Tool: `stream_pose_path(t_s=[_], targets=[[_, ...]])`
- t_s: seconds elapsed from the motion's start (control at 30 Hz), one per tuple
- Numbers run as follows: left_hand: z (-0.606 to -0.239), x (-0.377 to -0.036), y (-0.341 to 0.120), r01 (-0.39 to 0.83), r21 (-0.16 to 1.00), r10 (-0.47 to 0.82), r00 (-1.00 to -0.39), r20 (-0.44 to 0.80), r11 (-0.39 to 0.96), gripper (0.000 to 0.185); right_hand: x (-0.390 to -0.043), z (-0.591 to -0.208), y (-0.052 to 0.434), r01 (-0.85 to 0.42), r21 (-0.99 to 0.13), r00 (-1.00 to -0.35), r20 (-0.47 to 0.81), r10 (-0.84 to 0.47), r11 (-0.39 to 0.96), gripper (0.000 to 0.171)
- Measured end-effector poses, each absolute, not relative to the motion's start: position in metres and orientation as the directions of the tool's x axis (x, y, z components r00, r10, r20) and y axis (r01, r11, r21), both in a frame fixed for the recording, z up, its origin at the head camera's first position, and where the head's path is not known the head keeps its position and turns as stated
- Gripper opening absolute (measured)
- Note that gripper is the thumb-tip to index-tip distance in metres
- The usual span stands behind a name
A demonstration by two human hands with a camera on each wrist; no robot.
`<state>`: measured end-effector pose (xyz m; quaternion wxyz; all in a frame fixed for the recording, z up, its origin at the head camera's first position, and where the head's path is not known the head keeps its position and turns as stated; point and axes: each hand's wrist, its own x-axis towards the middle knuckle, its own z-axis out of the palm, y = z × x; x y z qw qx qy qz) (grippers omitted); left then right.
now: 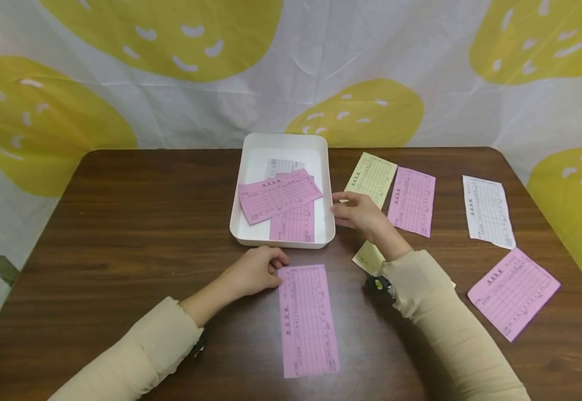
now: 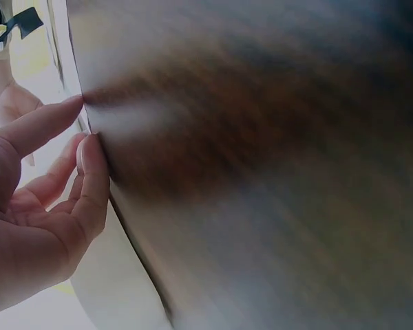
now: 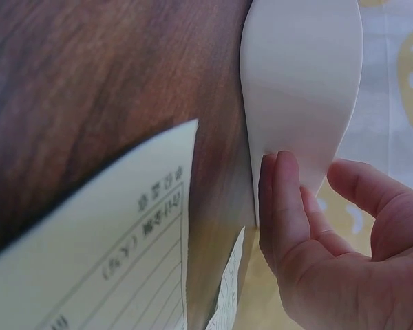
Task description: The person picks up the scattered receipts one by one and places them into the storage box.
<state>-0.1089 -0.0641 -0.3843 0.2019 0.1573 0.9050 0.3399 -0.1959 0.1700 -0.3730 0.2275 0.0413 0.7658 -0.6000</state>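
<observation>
We are seeing our right hand [image 3: 316,234] touching the white tray [image 3: 299,82] with straight fingers up close. Our left hand [image 1: 255,271], loosely curled, is touching the pink slip [image 1: 307,319] on the brown surface [image 1: 135,223].

Printed characters on the yellow slip [image 3: 117,268], too blurred to read.

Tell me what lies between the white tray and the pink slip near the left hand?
In the head view, only bare table separates the white tray from the pink slip.
</observation>
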Motion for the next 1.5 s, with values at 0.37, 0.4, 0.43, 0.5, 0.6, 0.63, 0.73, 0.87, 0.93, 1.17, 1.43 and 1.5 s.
stream_pose_path(t_s=[0.37, 0.4, 0.43, 0.5, 0.6, 0.63, 0.73, 0.87, 0.93, 1.17, 1.43, 1.5], targets=[[-0.383, -0.108, -0.063, 0.163, 0.663, 0.448, -0.847, -0.287, 0.731, 0.026, -0.196, -0.371, 0.169, 0.339, -0.896, -0.891, -0.404, -0.207, 0.287, 0.049], [-0.383, -0.108, -0.063, 0.166, 0.662, 0.452, -0.845, -0.287, 0.731, 0.025, -0.196, -0.371, 0.169, 0.339, -0.896, -0.891, -0.404, -0.207, 0.288, 0.049], [-0.382, -0.108, -0.063, 0.173, 0.659, 0.456, -0.843, -0.286, 0.732, 0.023, -0.196, -0.371, 0.169, 0.339, -0.895, -0.891, -0.404, -0.208, 0.288, 0.049], [-0.381, -0.108, -0.064, 0.19, 0.655, 0.468, -0.838, -0.28, 0.731, 0.019, -0.196, -0.371, 0.169, 0.339, -0.896, -0.891, -0.403, -0.208, 0.288, 0.049], [-0.381, -0.108, -0.065, 0.227, 0.647, 0.492, -0.83, -0.262, 0.728, 0.013, -0.197, -0.371, 0.169, 0.339, -0.897, -0.892, -0.402, -0.206, 0.284, 0.049], [-0.382, -0.108, -0.066, 0.24, 0.644, 0.5, -0.827, -0.256, 0.726, 0.012, -0.197, -0.371, 0.169, 0.339, -0.897, -0.892, -0.402, -0.206, 0.283, 0.049], [-0.382, -0.108, -0.067, 0.272, 0.641, 0.522, -0.819, -0.237, 0.718, 0.009, -0.197, -0.371, 0.169, 0.338, -0.898, -0.893, -0.401, -0.205, 0.282, 0.05], [-0.383, -0.107, -0.068, 0.296, 0.652, 0.541, -0.814, -0.211, 0.699, 0.008, -0.197, -0.372, 0.17, 0.334, -0.899, -0.894, -0.398, -0.206, 0.283, 0.05], [-0.383, -0.107, -0.069, 0.298, 0.663, 0.546, -0.814, -0.2, 0.687, 0.007, -0.197, -0.373, 0.17, 0.333, -0.899, -0.894, -0.397, -0.207, 0.283, 0.05], [-0.384, -0.108, -0.069, 0.266, 0.716, 0.551, -0.811, -0.196, 0.646, 0.009, -0.196, -0.374, 0.171, 0.328, -0.904, -0.894, -0.391, -0.219, 0.274, 0.05], [-0.377, -0.112, -0.071, 0.066, 0.864, 0.548, -0.796, -0.255, 0.499, 0.021, -0.196, -0.375, 0.171, 0.324, -0.906, -0.896, -0.387, -0.219, 0.274, 0.05], [-0.373, -0.113, -0.072, 0.043, 0.882, 0.55, -0.796, -0.253, 0.469, 0.022, -0.196, -0.375, 0.171, 0.325, -0.906, -0.896, -0.387, -0.219, 0.272, 0.05]])
